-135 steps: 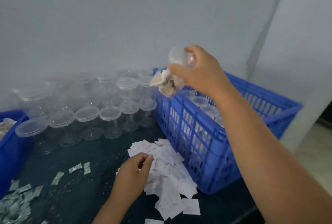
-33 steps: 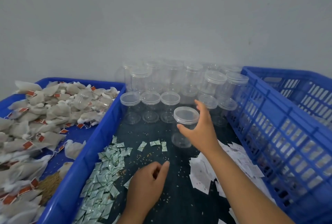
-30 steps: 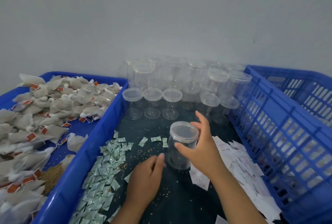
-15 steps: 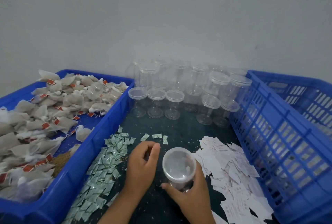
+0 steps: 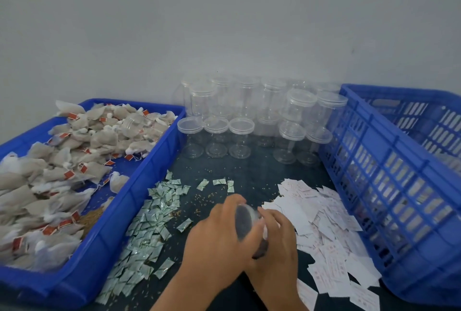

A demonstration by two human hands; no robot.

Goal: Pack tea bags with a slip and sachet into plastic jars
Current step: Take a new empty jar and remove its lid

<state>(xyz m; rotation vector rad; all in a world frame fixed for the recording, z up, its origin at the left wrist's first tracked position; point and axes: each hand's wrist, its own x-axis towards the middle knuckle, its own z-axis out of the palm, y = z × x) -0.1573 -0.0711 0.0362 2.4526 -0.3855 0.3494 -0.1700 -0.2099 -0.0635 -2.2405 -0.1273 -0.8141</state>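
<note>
A big blue crate (image 5: 389, 186) stands on the right. A blue tray (image 5: 139, 201) full of tea bags (image 5: 74, 161) sits on the left. Empty jars (image 5: 239, 136) wait by the wall. White slips (image 5: 324, 223) and little sachets (image 5: 149, 223) lie on the table (image 5: 249, 173). The left hand (image 5: 219, 236) and right hand (image 5: 277, 240) both curl around one clear jar (image 5: 245, 221), held between them. It is tipped, with its long side pointing away from the person. It is too blurry to tell which end has the lid.
</note>
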